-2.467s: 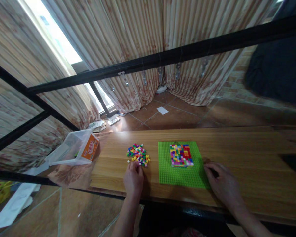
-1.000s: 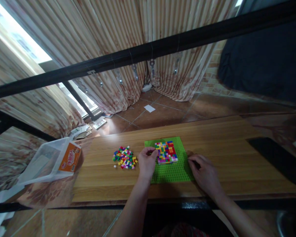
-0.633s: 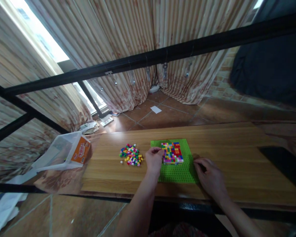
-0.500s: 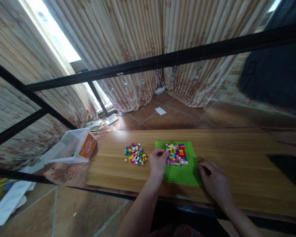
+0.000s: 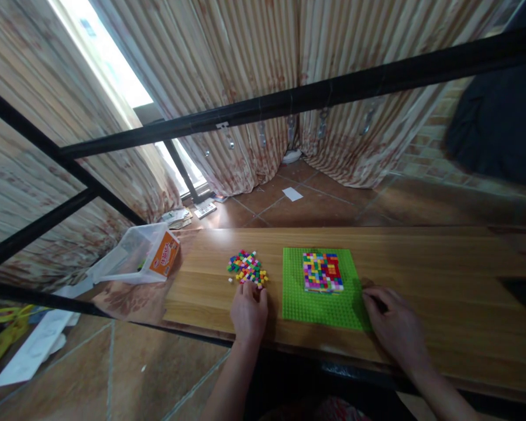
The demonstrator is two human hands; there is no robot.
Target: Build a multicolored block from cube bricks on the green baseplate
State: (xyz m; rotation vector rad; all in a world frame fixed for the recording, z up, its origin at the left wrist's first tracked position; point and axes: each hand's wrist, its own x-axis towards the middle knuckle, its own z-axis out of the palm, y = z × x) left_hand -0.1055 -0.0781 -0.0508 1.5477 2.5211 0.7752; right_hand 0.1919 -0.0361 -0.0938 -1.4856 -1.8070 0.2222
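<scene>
My left hand (image 5: 248, 313) is at the near edge of a pile of small colourful building bricks (image 5: 247, 267). Its fingers are bent together on the front bricks, and what lies between them is hidden. To the right, a green studded baseplate (image 5: 295, 307) lies flat on the table. A square block of multicoloured bricks (image 5: 319, 273) stands on it, with a red patch on its right side. My right hand (image 5: 392, 318) rests at the baseplate's right edge, fingers curled and tips pressed together. Whether they pinch something I cannot make out.
A clear plastic box (image 5: 133, 257) with an orange label lies at the left end of the wooden table (image 5: 438, 263). A dark flat object (image 5: 523, 301) is at the far right. A black metal bar (image 5: 263, 111) crosses beyond the table, before curtains (image 5: 254, 52).
My left hand has left the brick block and moved left to the loose pile. My right hand stays by the baseplate edge. The whole view has shifted slightly.
</scene>
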